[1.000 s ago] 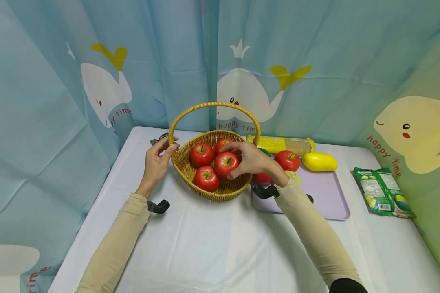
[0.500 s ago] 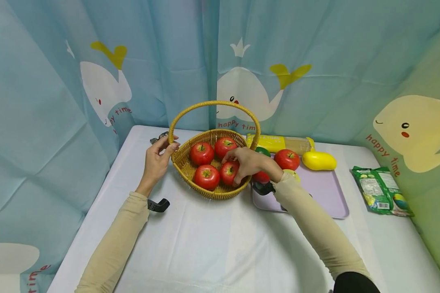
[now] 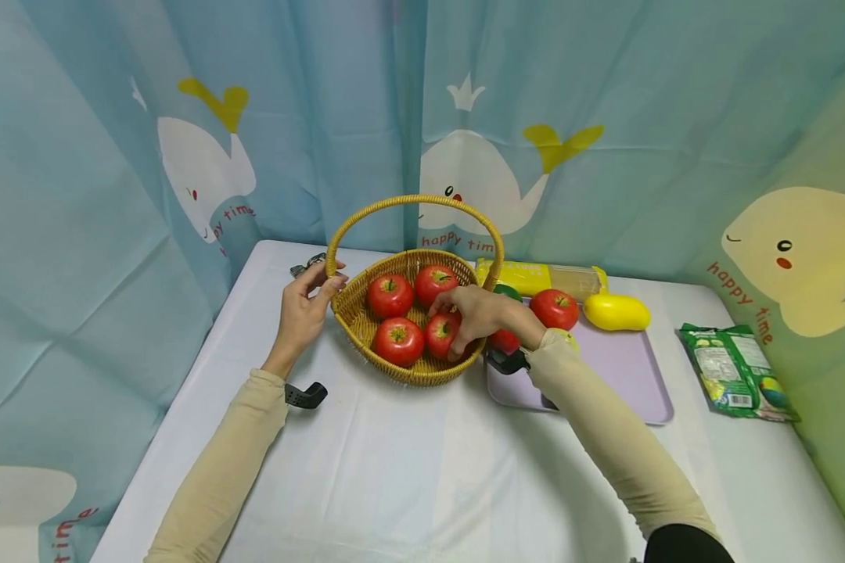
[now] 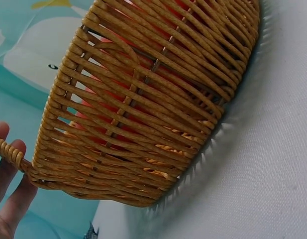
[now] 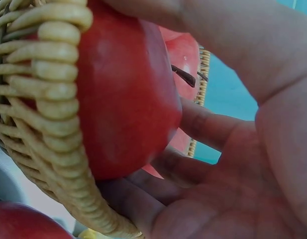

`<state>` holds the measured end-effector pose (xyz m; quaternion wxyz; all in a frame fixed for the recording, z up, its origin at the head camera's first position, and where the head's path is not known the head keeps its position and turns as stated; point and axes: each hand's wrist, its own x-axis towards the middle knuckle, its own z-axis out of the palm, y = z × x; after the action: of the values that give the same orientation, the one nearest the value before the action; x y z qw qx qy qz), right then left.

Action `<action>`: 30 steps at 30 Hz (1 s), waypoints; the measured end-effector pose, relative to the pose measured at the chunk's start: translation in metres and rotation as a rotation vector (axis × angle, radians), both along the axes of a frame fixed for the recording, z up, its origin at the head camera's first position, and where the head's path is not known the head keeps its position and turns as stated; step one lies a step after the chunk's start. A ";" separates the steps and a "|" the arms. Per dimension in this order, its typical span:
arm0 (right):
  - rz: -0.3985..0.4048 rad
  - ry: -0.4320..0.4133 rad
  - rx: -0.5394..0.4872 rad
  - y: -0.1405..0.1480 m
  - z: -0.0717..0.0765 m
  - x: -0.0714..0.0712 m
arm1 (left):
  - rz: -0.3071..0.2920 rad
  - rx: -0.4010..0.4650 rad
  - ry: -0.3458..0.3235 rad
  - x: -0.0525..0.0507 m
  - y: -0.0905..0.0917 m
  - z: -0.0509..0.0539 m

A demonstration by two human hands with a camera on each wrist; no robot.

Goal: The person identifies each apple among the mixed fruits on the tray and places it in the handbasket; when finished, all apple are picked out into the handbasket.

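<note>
A woven basket [image 3: 411, 377] with a tall arched handle stands on the table in the head view, several red apples inside. My left hand [image 3: 304, 309] holds the left foot of the handle [image 3: 415, 200]; fingers appear around it in the left wrist view. My right hand [image 3: 484, 314] reaches over the right rim, fingers and thumb around an apple [image 3: 440, 332] at the basket's front right. Close up in the right wrist view, this apple [image 5: 128, 94] sits just inside the rim. Whether it bears on the basket floor is hidden.
Right of the basket lies a lilac tray [image 3: 627, 383], partly covered by my right forearm, with fruit including a red apple [image 3: 553, 309] and a yellow mango [image 3: 616, 312]. Behind it is a yellow noodle-like packet [image 3: 535, 277]. A green bag [image 3: 735, 371] lies far right.
My right hand has moved the apple right and down, from the basket's middle to its front right, uncovering the back apple. My left hand has stayed at the handle.
</note>
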<state>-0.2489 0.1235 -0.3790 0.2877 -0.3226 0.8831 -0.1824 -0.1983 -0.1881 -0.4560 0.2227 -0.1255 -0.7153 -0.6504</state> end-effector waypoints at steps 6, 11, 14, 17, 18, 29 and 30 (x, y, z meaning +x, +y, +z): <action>-0.003 -0.010 0.004 0.001 0.001 0.000 | 0.007 -0.005 -0.007 0.000 0.000 -0.001; -0.001 -0.009 0.011 0.001 -0.001 -0.001 | 0.009 -0.008 -0.011 0.000 -0.001 -0.002; 0.014 -0.005 0.012 0.001 -0.001 -0.002 | 0.007 -0.012 -0.006 0.001 -0.001 -0.001; 0.024 -0.023 0.014 0.000 -0.001 -0.003 | 0.009 -0.012 -0.013 0.002 0.000 0.000; 0.025 -0.031 0.015 0.000 0.000 -0.003 | 0.009 -0.009 -0.017 0.003 0.000 0.000; 0.045 -0.054 0.030 0.002 0.001 -0.007 | 0.008 0.006 -0.027 0.003 0.002 0.000; 0.048 -0.050 0.031 0.001 0.001 -0.006 | 0.008 0.005 -0.029 0.003 0.001 0.000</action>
<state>-0.2553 0.1248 -0.3776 0.3190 -0.3345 0.8704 -0.1698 -0.1956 -0.1868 -0.4558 0.2155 -0.1126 -0.7172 -0.6531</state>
